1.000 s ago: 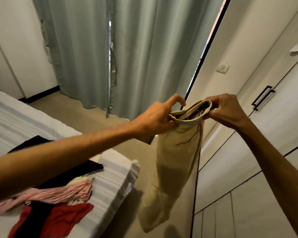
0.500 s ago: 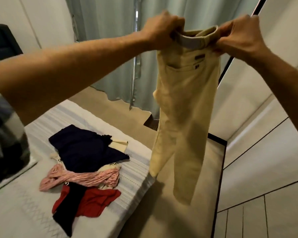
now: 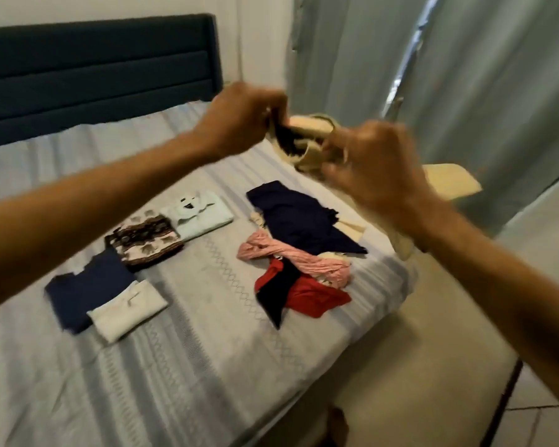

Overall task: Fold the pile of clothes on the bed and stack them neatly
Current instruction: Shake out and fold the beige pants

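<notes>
Both hands are up over the bed (image 3: 181, 366), and both have hold of the cream trousers (image 3: 307, 137). The left hand (image 3: 239, 119) pinches one side of the waistband and the right hand (image 3: 378, 171) has its fingers curled round the other side, though both are blurred. The trousers hang bunched between them above the bed's right edge, and a cream part (image 3: 449, 183) sticks out beyond the right hand, toward the curtain (image 3: 465, 75). Beneath the hands, near that right edge, lies the unfolded pile: a navy garment (image 3: 297, 217) on top, a pink one (image 3: 291, 258) twisted across the middle, a red and dark one (image 3: 304, 291) nearest the foot. Well apart from it, toward the bed's middle, folded pieces sit in a slanting row: a pale green shirt (image 3: 204, 217) closest to the dark headboard (image 3: 94, 69), then a brown patterned piece (image 3: 144, 241), then a navy one (image 3: 88, 285) with a white one (image 3: 128, 309) overlapping its corner.
</notes>
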The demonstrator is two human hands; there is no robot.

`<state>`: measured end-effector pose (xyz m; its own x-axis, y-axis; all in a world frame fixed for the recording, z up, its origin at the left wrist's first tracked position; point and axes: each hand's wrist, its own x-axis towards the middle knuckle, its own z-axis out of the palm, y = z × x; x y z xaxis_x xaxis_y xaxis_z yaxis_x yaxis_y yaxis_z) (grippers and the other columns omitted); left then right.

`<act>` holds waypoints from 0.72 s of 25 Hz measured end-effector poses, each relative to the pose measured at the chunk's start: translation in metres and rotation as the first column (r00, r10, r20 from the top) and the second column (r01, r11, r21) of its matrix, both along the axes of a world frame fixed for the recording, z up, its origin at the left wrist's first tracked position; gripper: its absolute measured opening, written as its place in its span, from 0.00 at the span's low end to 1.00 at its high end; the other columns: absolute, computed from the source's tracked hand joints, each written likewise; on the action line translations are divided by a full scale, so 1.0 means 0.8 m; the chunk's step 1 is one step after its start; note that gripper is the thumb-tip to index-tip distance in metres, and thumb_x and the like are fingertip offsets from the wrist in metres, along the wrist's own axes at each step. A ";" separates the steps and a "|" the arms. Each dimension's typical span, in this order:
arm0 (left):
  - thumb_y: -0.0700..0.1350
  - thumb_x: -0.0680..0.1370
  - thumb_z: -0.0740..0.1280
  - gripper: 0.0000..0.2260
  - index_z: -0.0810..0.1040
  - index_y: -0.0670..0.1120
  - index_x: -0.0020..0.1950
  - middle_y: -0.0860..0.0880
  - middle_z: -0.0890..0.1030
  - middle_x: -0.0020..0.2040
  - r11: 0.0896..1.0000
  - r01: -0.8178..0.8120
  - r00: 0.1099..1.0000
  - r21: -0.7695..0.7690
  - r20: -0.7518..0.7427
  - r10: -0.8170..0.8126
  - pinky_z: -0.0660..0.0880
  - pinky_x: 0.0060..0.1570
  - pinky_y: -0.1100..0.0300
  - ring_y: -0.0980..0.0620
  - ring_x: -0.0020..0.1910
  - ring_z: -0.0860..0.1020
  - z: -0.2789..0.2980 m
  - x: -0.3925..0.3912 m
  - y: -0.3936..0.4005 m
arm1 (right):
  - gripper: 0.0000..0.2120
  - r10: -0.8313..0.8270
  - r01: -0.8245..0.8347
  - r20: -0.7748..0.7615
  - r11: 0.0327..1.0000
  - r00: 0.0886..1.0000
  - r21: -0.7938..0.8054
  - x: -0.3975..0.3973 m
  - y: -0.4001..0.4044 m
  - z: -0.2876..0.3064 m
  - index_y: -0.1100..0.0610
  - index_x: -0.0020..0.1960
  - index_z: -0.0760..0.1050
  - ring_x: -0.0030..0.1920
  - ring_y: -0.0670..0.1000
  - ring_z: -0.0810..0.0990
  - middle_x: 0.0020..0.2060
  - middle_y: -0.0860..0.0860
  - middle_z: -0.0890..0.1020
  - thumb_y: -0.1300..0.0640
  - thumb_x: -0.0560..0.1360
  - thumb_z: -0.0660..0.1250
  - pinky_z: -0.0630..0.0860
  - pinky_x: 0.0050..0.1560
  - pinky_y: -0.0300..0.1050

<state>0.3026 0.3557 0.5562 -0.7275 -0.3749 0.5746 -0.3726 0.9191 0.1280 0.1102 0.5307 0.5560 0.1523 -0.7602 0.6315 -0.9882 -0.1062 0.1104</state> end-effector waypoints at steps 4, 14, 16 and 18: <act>0.42 0.75 0.68 0.11 0.79 0.54 0.55 0.50 0.85 0.51 0.910 -0.353 0.932 0.217 0.164 0.322 0.79 0.40 0.48 0.41 0.48 0.84 -0.266 0.321 0.040 | 0.05 0.212 -0.229 0.114 0.960 0.971 0.161 0.293 -0.007 -0.275 0.58 0.42 0.78 0.39 0.60 0.78 0.36 0.57 0.78 0.62 0.70 0.74 0.73 0.29 0.51; 0.37 0.78 0.69 0.15 0.82 0.50 0.62 0.46 0.83 0.60 0.274 -0.843 0.532 0.463 0.792 0.300 0.78 0.52 0.51 0.45 0.55 0.81 -0.699 0.635 0.347 | 0.18 -0.005 -0.571 0.572 -0.075 0.820 0.818 0.537 0.141 -0.649 0.51 0.69 0.76 0.64 0.57 0.78 0.65 0.54 0.80 0.51 0.80 0.66 0.77 0.64 0.53; 0.39 0.78 0.71 0.10 0.83 0.49 0.57 0.45 0.84 0.54 0.329 -0.779 0.620 0.533 0.730 0.287 0.79 0.48 0.51 0.45 0.51 0.82 -0.721 0.571 0.335 | 0.15 -0.115 -0.477 0.479 0.049 0.870 0.877 0.437 0.112 -0.686 0.50 0.65 0.79 0.58 0.52 0.82 0.59 0.51 0.84 0.51 0.80 0.66 0.80 0.60 0.51; 0.40 0.77 0.73 0.07 0.83 0.49 0.54 0.46 0.85 0.49 0.439 -0.713 0.690 0.547 0.657 0.304 0.80 0.44 0.51 0.44 0.47 0.82 -0.753 0.486 0.300 | 0.09 -0.376 -0.461 0.488 0.166 0.788 0.872 0.319 0.061 -0.723 0.53 0.59 0.82 0.49 0.43 0.84 0.51 0.49 0.86 0.55 0.79 0.70 0.82 0.57 0.52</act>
